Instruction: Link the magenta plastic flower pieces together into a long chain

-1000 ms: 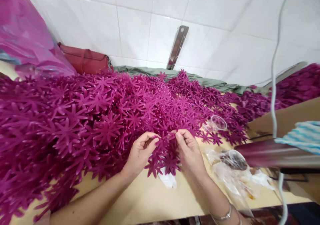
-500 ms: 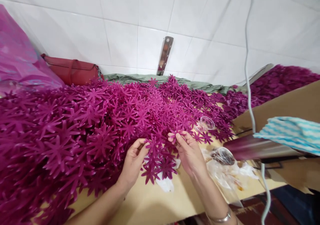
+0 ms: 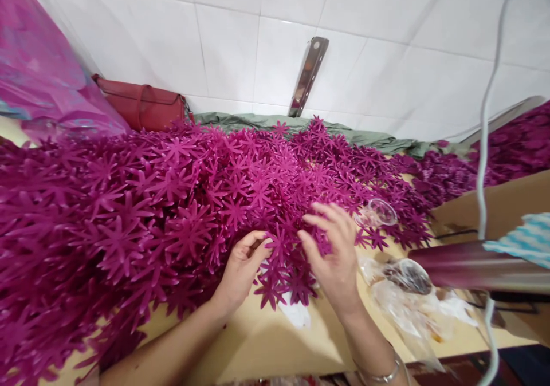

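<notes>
My left hand (image 3: 243, 268) pinches the edge of a magenta star-shaped artificial flower piece (image 3: 279, 247) between thumb and fingers. To its right, my right hand (image 3: 337, 260) is open, its fingers spread and slightly blurred, with no piece visible in them. A few more of the same pieces (image 3: 272, 287) hang or lie just below the held one; whether they are joined to it I cannot tell. Behind and left of both hands spreads a big heap of these flower pieces (image 3: 172, 191).
A clear plastic lid or cup (image 3: 382, 212) lies right of the hands, near a plastic bag (image 3: 399, 306) and a cup with dark contents (image 3: 408, 276). A white cable (image 3: 483, 162) hangs at the right. A red bag (image 3: 141, 104) rests against the tiled wall.
My right hand has let go of the flower piece it pinched, and its fingers have spread. My left hand keeps its pinch. The view has shifted, so the surroundings appear further right.
</notes>
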`<state>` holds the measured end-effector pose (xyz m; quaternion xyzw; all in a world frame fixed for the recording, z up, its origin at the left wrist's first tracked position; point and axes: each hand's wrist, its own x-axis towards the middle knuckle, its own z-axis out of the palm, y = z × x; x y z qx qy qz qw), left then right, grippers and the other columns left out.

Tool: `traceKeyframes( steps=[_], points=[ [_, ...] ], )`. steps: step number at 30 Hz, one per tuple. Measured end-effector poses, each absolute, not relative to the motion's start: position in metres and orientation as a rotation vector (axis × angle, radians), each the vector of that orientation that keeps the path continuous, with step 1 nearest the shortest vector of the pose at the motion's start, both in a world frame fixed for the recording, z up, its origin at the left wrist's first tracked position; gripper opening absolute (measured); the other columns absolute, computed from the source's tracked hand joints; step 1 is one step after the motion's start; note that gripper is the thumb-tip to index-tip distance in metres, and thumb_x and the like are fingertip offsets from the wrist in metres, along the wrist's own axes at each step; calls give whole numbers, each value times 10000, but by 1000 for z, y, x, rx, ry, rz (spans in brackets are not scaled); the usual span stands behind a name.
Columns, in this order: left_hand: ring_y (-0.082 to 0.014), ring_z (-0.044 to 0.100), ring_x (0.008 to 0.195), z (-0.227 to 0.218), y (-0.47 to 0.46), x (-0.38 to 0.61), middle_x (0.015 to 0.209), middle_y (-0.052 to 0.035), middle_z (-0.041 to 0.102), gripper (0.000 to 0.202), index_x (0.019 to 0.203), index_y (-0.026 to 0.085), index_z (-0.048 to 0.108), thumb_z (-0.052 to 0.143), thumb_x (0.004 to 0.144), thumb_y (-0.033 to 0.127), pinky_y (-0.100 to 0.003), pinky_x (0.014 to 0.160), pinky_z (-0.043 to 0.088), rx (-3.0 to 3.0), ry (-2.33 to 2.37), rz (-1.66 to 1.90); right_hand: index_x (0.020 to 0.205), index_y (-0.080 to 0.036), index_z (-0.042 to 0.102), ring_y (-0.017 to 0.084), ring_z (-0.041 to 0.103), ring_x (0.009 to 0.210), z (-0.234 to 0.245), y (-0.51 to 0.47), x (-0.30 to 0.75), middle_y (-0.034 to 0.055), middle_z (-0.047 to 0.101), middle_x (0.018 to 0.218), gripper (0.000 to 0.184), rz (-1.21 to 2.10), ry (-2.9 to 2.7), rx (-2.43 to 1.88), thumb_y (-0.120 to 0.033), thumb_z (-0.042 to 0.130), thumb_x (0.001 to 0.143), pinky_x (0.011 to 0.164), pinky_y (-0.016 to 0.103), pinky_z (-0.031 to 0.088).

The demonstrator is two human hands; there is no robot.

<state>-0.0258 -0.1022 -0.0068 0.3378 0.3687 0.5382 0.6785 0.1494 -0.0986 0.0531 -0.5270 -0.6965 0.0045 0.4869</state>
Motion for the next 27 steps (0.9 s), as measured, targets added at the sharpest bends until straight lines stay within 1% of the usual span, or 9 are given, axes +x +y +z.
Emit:
traceKeyframes(
  steps=[2,5,7,11,16,20,24,27],
  points=[
    [-92,578,770,-8,-102,-26,882,10,688,195,950,196,725,782,855,356,-194,751,472,767,829,1225,1009,-281,721,287,499,1327,48,-103,137,59,717,1184,120,116,-1815,-1220,-292,747,892,1142,554,391],
    [-93,565,774,-8,-102,-26,863,17,667,170,925,195,713,757,878,353,-199,764,466,789,846,1249,966,-272,726,255,587,1178,38,-104,126,46,742,1044,73,272,-1771,-1200,-226,718,910,1056,489,469],
    [-94,554,762,-6,-102,-26,838,22,653,162,910,193,704,745,887,348,-200,758,461,822,861,1235,936,-267,727,242,622,1101,34,-104,124,42,738,988,66,397,-1704,-1188,-217,684,931,1011,459,490],
    [-114,577,788,-2,-103,-27,847,13,657,138,922,193,700,715,904,329,-216,771,465,911,899,1192,881,-267,715,235,642,1067,33,-103,128,45,717,974,112,679,-1586,-1179,-237,639,957,979,409,487],
    [-119,569,793,-3,-103,-27,867,13,665,104,923,199,698,711,898,300,-214,764,458,941,932,1183,863,-258,688,220,648,1012,35,-103,130,41,704,983,127,812,-1478,-1196,-270,619,969,941,364,470],
    [-127,575,820,-4,-102,-25,906,3,680,122,911,197,703,731,883,312,-225,795,467,893,906,1207,878,-240,655,191,621,913,33,-101,132,23,678,948,155,866,-1312,-1231,-334,596,986,886,321,463],
    [-119,572,799,-4,-101,-23,895,5,677,160,919,196,708,745,877,346,-219,779,464,843,867,1215,878,-230,620,156,514,765,29,-102,132,-13,587,828,207,903,-1170,-1267,-399,583,992,766,281,436],
    [-112,573,786,-5,-101,-21,895,7,677,176,938,197,710,744,881,359,-210,762,459,849,857,1209,867,-228,611,153,473,728,26,-101,132,-22,551,783,243,931,-1107,-1264,-439,586,984,735,281,423]
  ],
)
